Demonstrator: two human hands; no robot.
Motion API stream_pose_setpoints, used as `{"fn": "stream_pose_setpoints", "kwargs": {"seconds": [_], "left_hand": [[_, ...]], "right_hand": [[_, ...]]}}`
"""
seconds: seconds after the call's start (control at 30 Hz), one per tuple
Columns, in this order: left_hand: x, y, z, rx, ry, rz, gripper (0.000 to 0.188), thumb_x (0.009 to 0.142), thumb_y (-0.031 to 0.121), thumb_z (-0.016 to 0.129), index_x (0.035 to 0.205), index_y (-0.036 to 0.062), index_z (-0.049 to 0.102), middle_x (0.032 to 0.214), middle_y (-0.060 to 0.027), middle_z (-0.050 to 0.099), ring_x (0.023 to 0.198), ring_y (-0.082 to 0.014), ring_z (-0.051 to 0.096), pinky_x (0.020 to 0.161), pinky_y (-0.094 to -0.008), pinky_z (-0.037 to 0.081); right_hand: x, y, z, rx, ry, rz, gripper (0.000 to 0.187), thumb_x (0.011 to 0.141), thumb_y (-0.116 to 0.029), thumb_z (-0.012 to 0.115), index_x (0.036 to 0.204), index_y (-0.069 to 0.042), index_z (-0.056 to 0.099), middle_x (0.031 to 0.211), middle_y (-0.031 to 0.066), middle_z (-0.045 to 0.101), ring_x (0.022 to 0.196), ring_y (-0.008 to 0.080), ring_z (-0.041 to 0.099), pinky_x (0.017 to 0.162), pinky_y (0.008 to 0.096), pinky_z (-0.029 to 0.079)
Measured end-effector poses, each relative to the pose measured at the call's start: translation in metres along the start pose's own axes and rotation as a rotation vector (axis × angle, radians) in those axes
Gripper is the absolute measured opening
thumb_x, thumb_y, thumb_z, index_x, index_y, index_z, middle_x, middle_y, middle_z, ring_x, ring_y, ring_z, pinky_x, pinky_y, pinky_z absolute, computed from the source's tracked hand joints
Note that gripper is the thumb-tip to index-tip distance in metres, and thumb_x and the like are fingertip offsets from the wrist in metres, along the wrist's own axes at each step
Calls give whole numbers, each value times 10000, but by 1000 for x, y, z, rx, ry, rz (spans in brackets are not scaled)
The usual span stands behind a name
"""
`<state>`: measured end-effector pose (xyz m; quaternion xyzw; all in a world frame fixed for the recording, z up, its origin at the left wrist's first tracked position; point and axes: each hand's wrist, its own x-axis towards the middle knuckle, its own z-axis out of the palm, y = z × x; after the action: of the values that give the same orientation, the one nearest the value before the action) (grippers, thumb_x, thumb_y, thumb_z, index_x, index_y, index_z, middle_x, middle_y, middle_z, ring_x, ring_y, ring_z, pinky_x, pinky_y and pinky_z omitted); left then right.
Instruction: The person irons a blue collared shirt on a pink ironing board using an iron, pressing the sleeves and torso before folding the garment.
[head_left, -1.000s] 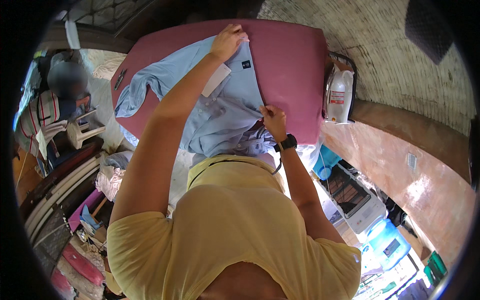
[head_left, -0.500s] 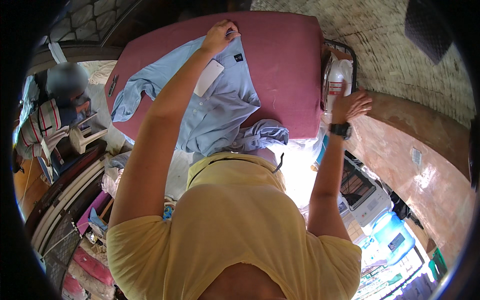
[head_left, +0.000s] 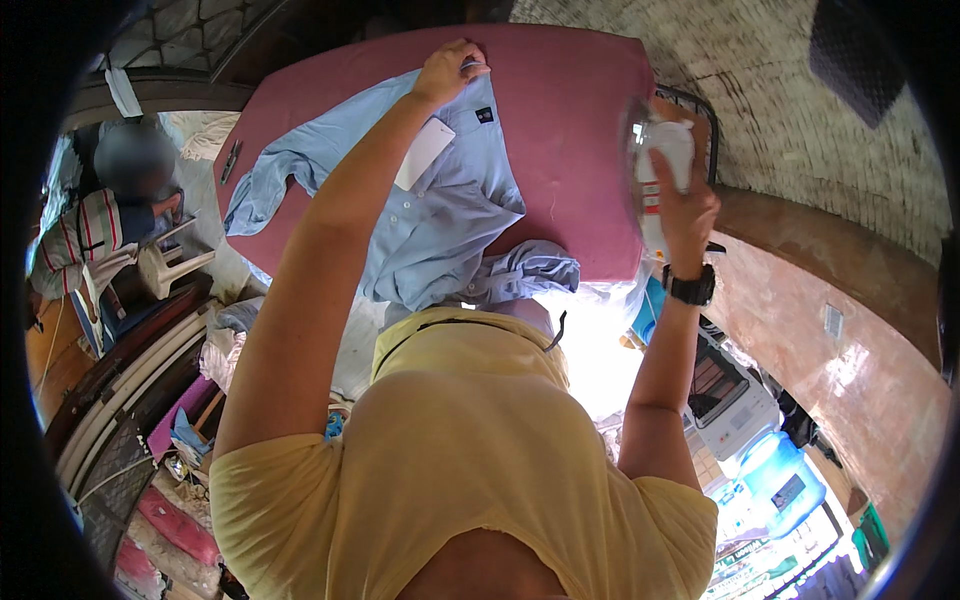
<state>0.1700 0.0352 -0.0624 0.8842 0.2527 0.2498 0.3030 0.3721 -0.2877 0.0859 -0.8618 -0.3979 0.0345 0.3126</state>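
Note:
A light blue button-up shirt (head_left: pixel 440 225) lies over a maroon padded ironing board (head_left: pixel 590 120), one sleeve stretched to the left, and fabric bunched near my waist. At the far end, my left hand (head_left: pixel 455 72) pinches the shirt's upper edge with closed fingers. A white card tag (head_left: pixel 425 153) rests on the shirt, just below a small dark label (head_left: pixel 485 115). On the right, my right hand (head_left: pixel 688 215), with a black watch on its wrist, is wrapped round a white steam iron (head_left: pixel 668 148). The iron is tilted up at the board's right edge and partly smeared by motion.
A black wire rack (head_left: pixel 705 115) juts from the board's right end, beside a wall ledge (head_left: pixel 800 225). A slim dark tool (head_left: pixel 230 162) lies on the board's left edge. At left, a person (head_left: pixel 130 200) sits near a beige plastic stool (head_left: pixel 165 270).
My right hand has gone from spread fingers beside the iron to a grip on it. The iron has shifted slightly left and tilted. The left hand keeps its pinch on the shirt.

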Motion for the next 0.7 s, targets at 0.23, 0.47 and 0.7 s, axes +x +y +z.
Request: {"fn": "stream_pose_setpoints", "kwargs": {"seconds": [0.23, 0.47, 0.7], "left_hand": [[3, -4, 5, 10, 1, 14, 188, 812, 192, 734, 898, 52, 642, 899, -107, 624, 886, -321, 618, 774, -403, 482], [7, 1, -9, -50, -37, -21, 188, 815, 190, 731, 899, 44, 646, 918, -126, 635, 899, -329, 623, 795, -401, 484], [7, -6, -19, 32, -86, -41, 198, 816, 188, 726, 924, 36, 660, 919, -136, 638, 897, -334, 627, 788, -396, 485]], "right_hand": [[-50, -69, 52, -4, -347, -76, 635, 787, -653, 642, 809, -21, 697, 672, 215, 661, 669, 379, 677, 618, 457, 543], [-59, -69, 71, 22, -391, 51, 626, 810, -631, 629, 844, -8, 681, 710, 232, 665, 711, 412, 670, 648, 495, 539], [-49, -69, 85, -15, -419, 46, 641, 804, -655, 615, 873, -21, 681, 786, 248, 676, 785, 434, 666, 683, 513, 536]]}}
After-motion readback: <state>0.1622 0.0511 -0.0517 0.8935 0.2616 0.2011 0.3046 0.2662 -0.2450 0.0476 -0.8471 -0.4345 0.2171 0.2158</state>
